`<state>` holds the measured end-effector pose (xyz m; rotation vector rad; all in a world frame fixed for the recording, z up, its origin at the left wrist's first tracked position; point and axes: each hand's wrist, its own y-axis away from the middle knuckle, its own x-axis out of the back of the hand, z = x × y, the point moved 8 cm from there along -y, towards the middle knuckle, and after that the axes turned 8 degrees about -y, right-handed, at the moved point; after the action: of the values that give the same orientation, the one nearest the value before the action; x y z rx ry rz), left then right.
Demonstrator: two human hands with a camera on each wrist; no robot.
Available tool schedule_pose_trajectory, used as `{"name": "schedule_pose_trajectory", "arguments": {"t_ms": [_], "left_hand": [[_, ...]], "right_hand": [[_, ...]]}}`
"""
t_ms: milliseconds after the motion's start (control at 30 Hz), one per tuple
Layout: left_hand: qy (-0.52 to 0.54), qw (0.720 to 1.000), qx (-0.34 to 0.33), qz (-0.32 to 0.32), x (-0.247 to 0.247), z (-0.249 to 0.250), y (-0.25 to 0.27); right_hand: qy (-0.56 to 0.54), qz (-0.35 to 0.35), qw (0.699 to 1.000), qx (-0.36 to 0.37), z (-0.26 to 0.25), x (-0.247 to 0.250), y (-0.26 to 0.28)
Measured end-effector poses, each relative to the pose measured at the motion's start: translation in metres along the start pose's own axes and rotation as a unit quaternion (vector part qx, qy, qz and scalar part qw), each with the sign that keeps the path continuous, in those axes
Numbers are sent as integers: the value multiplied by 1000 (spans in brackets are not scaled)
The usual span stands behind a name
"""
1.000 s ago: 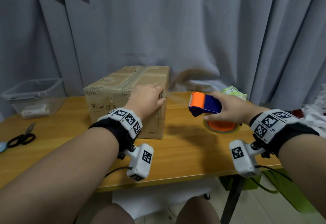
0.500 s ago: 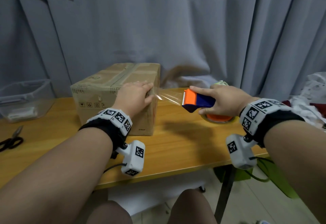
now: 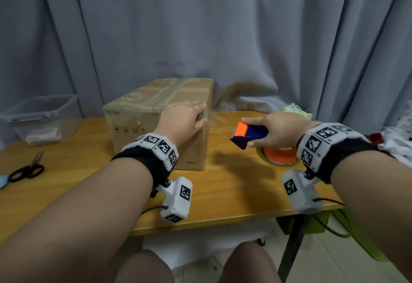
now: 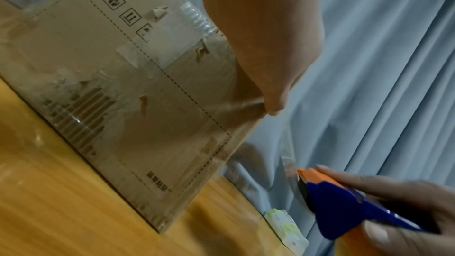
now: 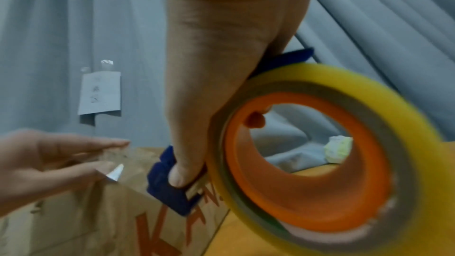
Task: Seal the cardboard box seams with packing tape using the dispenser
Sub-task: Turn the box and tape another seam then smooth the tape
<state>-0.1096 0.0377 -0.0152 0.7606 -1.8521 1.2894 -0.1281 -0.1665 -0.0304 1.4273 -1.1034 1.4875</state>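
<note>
A brown cardboard box stands on the wooden table, with tape along its top seam. My left hand lies with straight fingers over the box's near right top corner. Its thumb presses clear tape against the box's side. To the right of the box, my right hand grips the blue and orange tape dispenser in the air. A clear tape strip stretches from the corner to the dispenser's nose. The yellow tape roll on its orange core hangs below my palm.
A clear plastic container sits at the table's back left, with black scissors in front of it. A green and white packet lies behind my right hand. Grey curtains hang close behind the box. The table's front edge is near my knees.
The left hand has stayed on the box corner. The right hand has tipped the dispenser's nose downward, with the tape still stretched between it and the box. The head view has shifted.
</note>
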Motion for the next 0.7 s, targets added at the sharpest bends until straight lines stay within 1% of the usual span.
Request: {"name": "schedule_pose_trajectory", "arguments": {"t_ms": [133, 233, 400, 467, 533, 567, 600, 633, 667, 700], "left_hand": [[-8, 1000, -4, 0, 0, 2, -2], [-15, 1000, -8, -3, 1, 4, -3], [-12, 1000, -18, 0, 1, 3, 0], [-12, 1000, -22, 2, 1, 0, 2], [-13, 999, -28, 10, 2, -1, 3], [-12, 999, -28, 16, 2, -1, 5], [-11, 999, -25, 23, 2, -2, 5], [-10, 999, -21, 29, 2, -2, 7], [-9, 999, -19, 32, 3, -1, 7], [-11, 999, -22, 30, 3, 1, 8]], "right_hand": [[-7, -49, 998, -27, -13, 6, -11], [6, -69, 996, -57, -26, -2, -22], [11, -37, 994, -98, -45, -9, -37], [21, -29, 992, -124, -38, -13, -33], [48, -22, 988, -146, -18, -18, -24], [38, -8, 988, -150, -9, -20, -21], [-2, 15, 989, -147, -1, -17, -20], [-101, 44, 982, -152, 5, -13, -19], [-221, 75, 960, -155, 11, -7, -19], [-338, 97, 925, -146, 11, -3, -19]]}}
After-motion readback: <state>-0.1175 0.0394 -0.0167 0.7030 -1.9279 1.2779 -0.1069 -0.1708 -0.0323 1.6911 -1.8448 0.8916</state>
